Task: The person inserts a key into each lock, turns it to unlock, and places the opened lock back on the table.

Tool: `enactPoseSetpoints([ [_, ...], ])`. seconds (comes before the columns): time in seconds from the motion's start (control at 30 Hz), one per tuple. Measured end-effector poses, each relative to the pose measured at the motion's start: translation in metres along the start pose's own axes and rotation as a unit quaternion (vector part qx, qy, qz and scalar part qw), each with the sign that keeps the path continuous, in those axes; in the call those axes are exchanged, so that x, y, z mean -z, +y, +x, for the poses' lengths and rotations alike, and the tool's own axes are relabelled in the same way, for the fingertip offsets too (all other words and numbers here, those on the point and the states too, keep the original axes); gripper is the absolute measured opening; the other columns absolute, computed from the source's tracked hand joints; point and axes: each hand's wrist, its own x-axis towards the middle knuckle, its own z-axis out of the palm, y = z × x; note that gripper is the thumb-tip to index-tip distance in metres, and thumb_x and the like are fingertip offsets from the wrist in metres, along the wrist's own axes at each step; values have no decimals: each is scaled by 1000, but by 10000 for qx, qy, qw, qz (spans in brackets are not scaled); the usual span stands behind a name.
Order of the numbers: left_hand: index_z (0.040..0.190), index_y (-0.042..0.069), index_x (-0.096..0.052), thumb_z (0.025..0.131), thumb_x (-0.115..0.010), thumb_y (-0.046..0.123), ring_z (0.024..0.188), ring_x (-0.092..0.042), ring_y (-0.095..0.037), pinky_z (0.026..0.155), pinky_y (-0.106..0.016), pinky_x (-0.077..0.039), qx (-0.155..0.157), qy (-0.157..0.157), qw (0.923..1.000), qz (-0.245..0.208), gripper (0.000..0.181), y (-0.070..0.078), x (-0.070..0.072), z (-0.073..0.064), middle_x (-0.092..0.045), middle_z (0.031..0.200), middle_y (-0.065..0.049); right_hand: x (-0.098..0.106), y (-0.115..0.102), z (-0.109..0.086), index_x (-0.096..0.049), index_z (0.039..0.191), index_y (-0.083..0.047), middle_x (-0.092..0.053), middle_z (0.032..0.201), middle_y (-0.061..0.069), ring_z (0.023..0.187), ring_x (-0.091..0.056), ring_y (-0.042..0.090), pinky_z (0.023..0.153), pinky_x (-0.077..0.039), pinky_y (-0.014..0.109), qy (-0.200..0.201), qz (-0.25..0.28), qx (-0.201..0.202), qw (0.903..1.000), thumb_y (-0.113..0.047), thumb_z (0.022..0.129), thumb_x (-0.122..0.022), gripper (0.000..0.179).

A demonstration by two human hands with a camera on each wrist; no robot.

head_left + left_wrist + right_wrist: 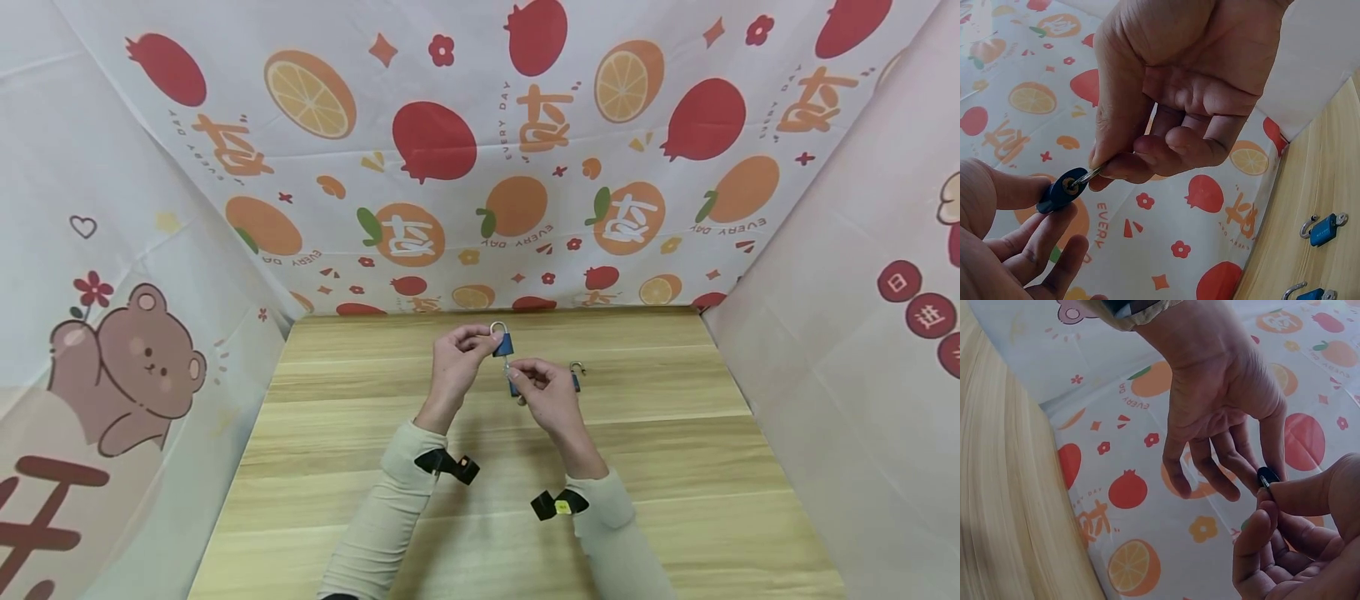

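Note:
My left hand (pixel 453 367) pinches a small blue padlock (pixel 503 345) by its body above the table, shackle upward. The thumb and fingers of my right hand (pixel 551 396) pinch the head of a key (pixel 1088 178). In the left wrist view this key meets the keyhole end of the held padlock (pixel 1063 190); how deep it sits is not visible. From the right wrist view, the padlock (pixel 1265 475) shows only as a dark sliver between the hands. Whether its shackle is locked cannot be told.
Two more blue padlocks (pixel 1324 231) (pixel 1313 295) lie on the wooden table (pixel 330 433), each with its shackle open and a key in it. Fruit-print cloth (pixel 330 167) hangs behind the table, with pale printed cloth at both sides.

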Motion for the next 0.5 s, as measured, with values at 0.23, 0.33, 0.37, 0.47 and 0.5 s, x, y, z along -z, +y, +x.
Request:
enactPoseSetpoints([
  [0.23, 102, 4, -73, 89, -78, 18, 76, -68, -5, 77, -26, -45, -79, -5, 9999, 125, 20, -1, -1, 1, -73, 72, 13, -4, -1, 0, -74, 103, 1, -71, 98, 24, 70, -61, 12, 60, -52, 23, 223, 67, -145, 9996, -11, 97, -68, 15],
  [0.33, 102, 4, -73, 89, -78, 19, 77, -68, -5, 76, -26, -45, -74, 25, 9999, 143, 21, -1, -2, 1, -73, 73, 12, -6, -2, 0, -74, 103, 1, -72, 97, 21, 73, -63, 18, 60, -52, 21, 338, 82, -221, 9992, -11, 97, -68, 14],
  [0.37, 102, 4, -73, 89, -78, 19, 77, -68, -5, 76, -26, -45, -76, 34, 9999, 143, 21, -1, -2, 0, -73, 73, 12, -7, -2, 0, -74, 103, 1, -72, 96, 21, 73, -63, 20, 60, -52, 21, 363, 87, -229, 9990, -10, 97, -67, 15],
  [0.47, 102, 3, -74, 89, -78, 19, 76, -67, -6, 73, -26, -44, -38, 66, 9998, 164, 21, -2, -3, 0, -73, 74, 9, -9, -1, 0, -74, 103, 3, -72, 92, 17, 72, -63, 18, 60, -53, 23, 445, 119, -254, 9986, -9, 97, -67, 15],
  [0.5, 102, 3, -74, 89, -79, 20, 76, -66, -5, 73, -26, -44, -20, 70, 9998, 172, 22, -3, -3, 0, -73, 75, 8, -9, 0, 1, -74, 104, 3, -72, 91, 15, 71, -62, 17, 60, -52, 22, 470, 135, -263, 9985, -9, 97, -67, 15],
])
